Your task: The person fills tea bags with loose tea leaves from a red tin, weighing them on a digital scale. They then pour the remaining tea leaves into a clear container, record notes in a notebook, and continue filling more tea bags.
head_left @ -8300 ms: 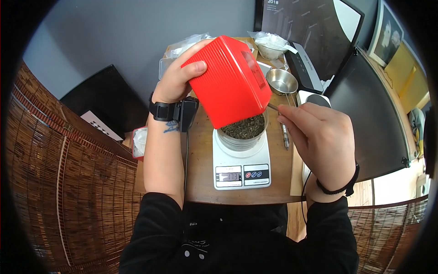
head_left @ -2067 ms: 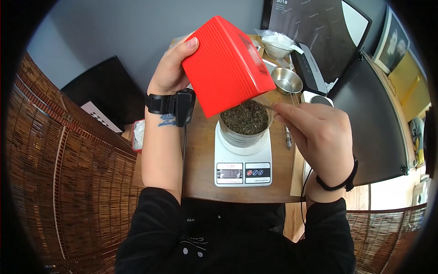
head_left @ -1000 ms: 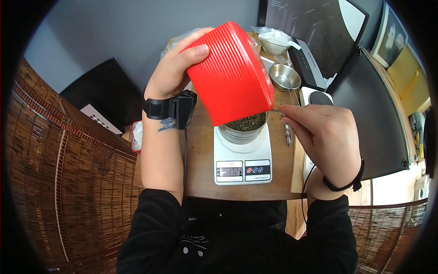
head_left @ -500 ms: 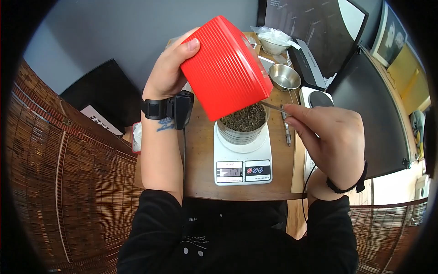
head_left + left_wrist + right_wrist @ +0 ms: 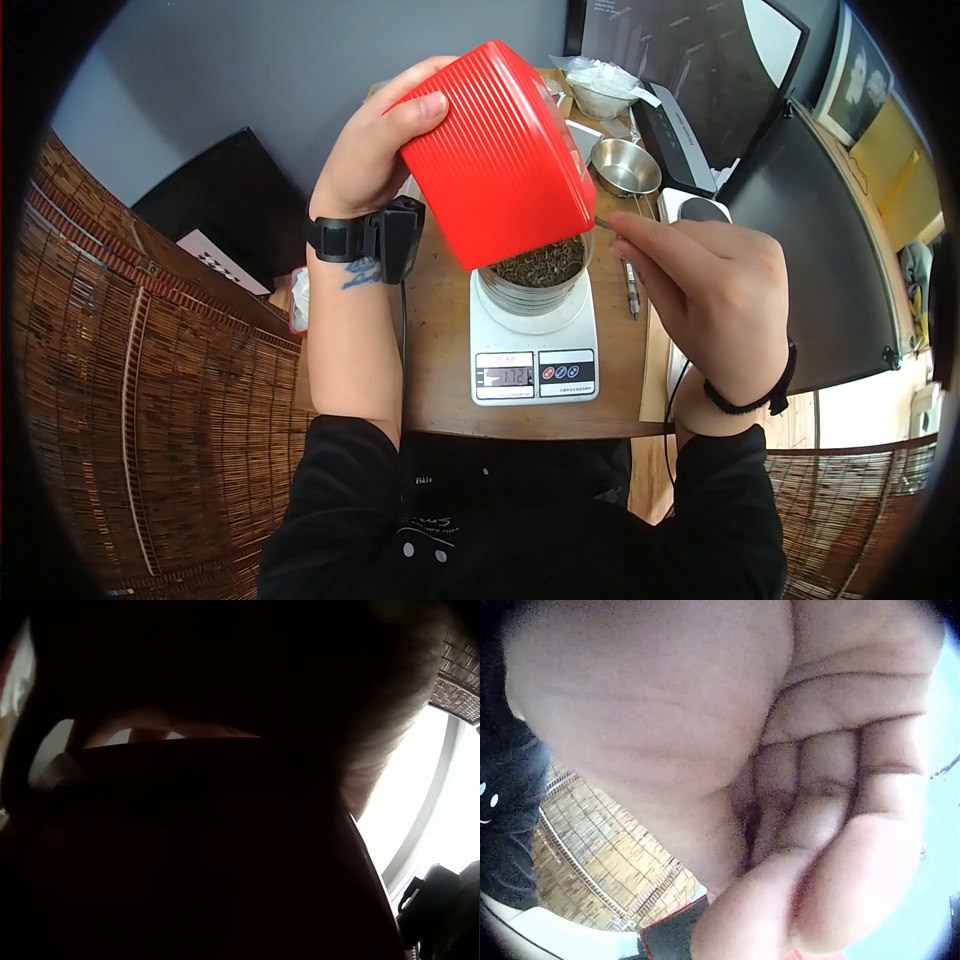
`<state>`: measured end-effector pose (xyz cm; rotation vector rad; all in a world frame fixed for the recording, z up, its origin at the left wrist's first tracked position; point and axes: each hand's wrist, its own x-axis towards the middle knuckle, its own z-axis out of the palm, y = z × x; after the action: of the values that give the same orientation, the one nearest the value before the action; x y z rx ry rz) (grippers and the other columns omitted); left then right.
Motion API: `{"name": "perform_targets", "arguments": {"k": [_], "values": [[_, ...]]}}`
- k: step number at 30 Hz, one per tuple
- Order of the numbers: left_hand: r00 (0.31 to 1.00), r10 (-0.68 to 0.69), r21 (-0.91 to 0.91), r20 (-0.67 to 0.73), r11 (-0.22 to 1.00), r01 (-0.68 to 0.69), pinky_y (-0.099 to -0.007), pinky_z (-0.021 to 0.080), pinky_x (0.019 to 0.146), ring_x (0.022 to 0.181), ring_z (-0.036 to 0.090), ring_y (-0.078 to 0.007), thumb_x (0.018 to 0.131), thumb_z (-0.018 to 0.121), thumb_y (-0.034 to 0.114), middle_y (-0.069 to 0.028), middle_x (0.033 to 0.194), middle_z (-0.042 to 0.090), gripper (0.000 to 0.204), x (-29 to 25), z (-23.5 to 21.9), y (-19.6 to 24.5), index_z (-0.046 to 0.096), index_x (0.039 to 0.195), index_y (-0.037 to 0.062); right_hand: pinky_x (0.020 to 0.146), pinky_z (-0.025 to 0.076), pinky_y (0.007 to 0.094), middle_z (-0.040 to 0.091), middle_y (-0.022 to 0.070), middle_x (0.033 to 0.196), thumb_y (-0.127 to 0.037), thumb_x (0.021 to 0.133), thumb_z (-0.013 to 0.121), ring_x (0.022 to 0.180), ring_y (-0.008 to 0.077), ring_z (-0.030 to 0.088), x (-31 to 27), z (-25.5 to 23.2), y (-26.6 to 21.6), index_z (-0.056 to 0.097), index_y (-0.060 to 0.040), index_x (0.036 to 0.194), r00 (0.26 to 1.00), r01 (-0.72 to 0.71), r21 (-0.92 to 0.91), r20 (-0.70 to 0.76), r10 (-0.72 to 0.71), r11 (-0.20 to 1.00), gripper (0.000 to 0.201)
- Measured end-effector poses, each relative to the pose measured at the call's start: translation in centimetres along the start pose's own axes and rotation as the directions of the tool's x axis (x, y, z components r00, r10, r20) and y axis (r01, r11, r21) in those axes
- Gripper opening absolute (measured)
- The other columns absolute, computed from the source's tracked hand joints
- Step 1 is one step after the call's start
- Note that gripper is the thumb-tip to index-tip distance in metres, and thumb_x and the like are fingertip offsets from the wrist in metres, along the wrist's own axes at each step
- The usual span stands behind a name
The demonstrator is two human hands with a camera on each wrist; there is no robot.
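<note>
In the head view, the left hand [image 5: 372, 140] grips a red box [image 5: 500, 160], which is tilted with its low edge over a clear tub [image 5: 530, 299] of dried leaves [image 5: 540, 267]. The tub stands on a white scale [image 5: 586, 325] on the wooden table [image 5: 435, 350]. The right hand [image 5: 715, 290], apart from the left, pinches a thin metal tool [image 5: 604, 222] beside the box's lower corner; its tip is hidden. A metal pan [image 5: 626, 168] and a pen [image 5: 632, 290] lie nearby.

The left wrist view is mostly too dark to read.

In the right wrist view, fingers fold toward the palm, thumb against forefinger.
</note>
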<state>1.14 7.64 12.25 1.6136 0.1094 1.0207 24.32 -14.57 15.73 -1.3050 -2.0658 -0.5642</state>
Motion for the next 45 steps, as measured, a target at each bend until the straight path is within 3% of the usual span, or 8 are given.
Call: {"name": "perform_targets", "arguments": {"k": [9, 12, 14, 17, 27, 29, 32, 45], "values": [[0.999, -0.022, -0.02, -0.037, 1.0, 0.021, -0.0309, 0.053, 0.101, 0.111, 0.07, -0.0166, 0.103, 0.065, 0.038, -0.0107, 0.121, 0.074, 0.057, -0.1, 0.3, 0.4, 0.062, 0.142, -0.0037, 0.054, 0.05, 0.0363, 0.07, 0.0086, 0.069, -0.008, 0.084, 0.085, 0.059, 0.0252, 0.068, -0.5, -0.9, -0.5, 0.082, -0.0062, 0.1, 0.998, -0.006, 0.009, 0.069, 0.005, 1.0, 0.016], [0.994, -0.102, -0.184, -0.029, 0.978, 0.095, -0.0312, 0.053, 0.102, 0.112, 0.07, -0.0163, 0.103, 0.068, 0.037, -0.0098, 0.121, 0.074, 0.055, 0.1, 0.3, 0.4, 0.064, 0.141, -0.0029, 0.054, 0.05, 0.0363, 0.07, 0.0086, 0.069, -0.008, 0.085, 0.085, 0.058, 0.0251, 0.068, -0.5, -1.7, -0.7, 0.082, -0.006, 0.1, 0.992, -0.014, 0.018, 0.125, 0.011, 1.0, 0.015], [0.992, -0.097, 0.243, -0.079, 0.963, 0.113, -0.0315, 0.052, 0.103, 0.112, 0.069, -0.0159, 0.102, 0.073, 0.035, -0.0078, 0.121, 0.073, 0.051, 0.7, 0.7, 0.0, 0.067, 0.138, -0.0004, 0.054, 0.049, 0.0365, 0.071, 0.0091, 0.069, -0.009, 0.086, 0.085, 0.058, 0.0259, 0.068, -0.6, -1.9, -0.5, 0.081, -0.0052, 0.099, 0.993, -0.038, 0.043, 0.114, 0.033, 0.998, 0.014], [0.986, -0.146, 0.062, -0.082, 0.986, 0.152, -0.0314, 0.05, 0.103, 0.112, 0.068, -0.0154, 0.101, 0.076, 0.033, -0.0062, 0.12, 0.073, 0.048, 0.6, 1.3, 0.0, 0.068, 0.137, 0.0026, 0.054, 0.05, 0.0371, 0.071, 0.0101, 0.069, -0.009, 0.088, 0.084, 0.058, 0.0272, 0.068, -0.8, -1.8, 0.1, 0.081, -0.0043, 0.099, 0.988, -0.033, 0.019, 0.15, 0.03, 0.999, 0.013], [0.994, -0.104, 0.248, -0.018, 0.963, 0.105, -0.0357, 0.051, 0.105, 0.12, 0.065, -0.0195, 0.094, 0.082, 0.036, -0.0073, 0.123, 0.069, 0.051, 0.4, 2.7, 1.8, 0.069, 0.132, 0.0044, 0.056, 0.052, 0.037, 0.073, 0.0125, 0.073, -0.008, 0.087, 0.083, 0.06, 0.0291, 0.07, -0.7, -1.9, 0.2, 0.081, -0.0028, 0.098, 0.985, -0.06, 0.027, 0.165, 0.054, 0.998, 0.013], [0.989, 0.127, 0.446, 0.073, 0.883, -0.146, -0.038, 0.052, 0.105, 0.126, 0.062, -0.0243, 0.084, 0.087, 0.032, -0.0108, 0.131, 0.064, 0.057, 0.5, 3.1, 2.2, 0.07, 0.131, 0.005, 0.056, 0.053, 0.036, 0.074, 0.0137, 0.075, -0.007, 0.086, 0.084, 0.061, 0.0289, 0.071, -0.5, -2.4, 0.3, 0.081, -0.0015, 0.099, 0.962, -0.09, 0.024, 0.26, 0.081, 0.996, 0.014], [0.953, 0.19, 0.621, 0.234, 0.725, -0.297, -0.0401, 0.046, 0.113, 0.132, 0.059, -0.0286, 0.079, 0.086, 0.04, -0.0145, 0.146, 0.055, 0.073, 0.2, 3.2, 3.5, 0.066, 0.137, 0.0008, 0.056, 0.054, 0.0335, 0.075, 0.0147, 0.077, -0.005, 0.085, 0.085, 0.061, 0.027, 0.073, -0.9, -2.5, 0.8, 0.082, 0.0003, 0.098, 0.967, -0.145, 0.094, 0.225, 0.121, 0.985, 0.014], [0.85, 0.247, 0.623, 0.465, 0.591, -0.512, -0.0464, 0.046, 0.111, 0.129, 0.059, -0.0367, 0.058, 0.094, 0.036, -0.0197, 0.145, 0.055, 0.08, -0.5, 6.0, 4.9, 0.073, 0.128, 0.005, 0.058, 0.055, 0.0315, 0.074, 0.0157, 0.077, -0.004, 0.083, 0.085, 0.062, 0.0253, 0.073, -1.2, -3.5, 1.8, 0.081, 0.0011, 0.096, 0.949, -0.184, 0.112, 0.278, 0.148, 0.976, 0.014]]}}
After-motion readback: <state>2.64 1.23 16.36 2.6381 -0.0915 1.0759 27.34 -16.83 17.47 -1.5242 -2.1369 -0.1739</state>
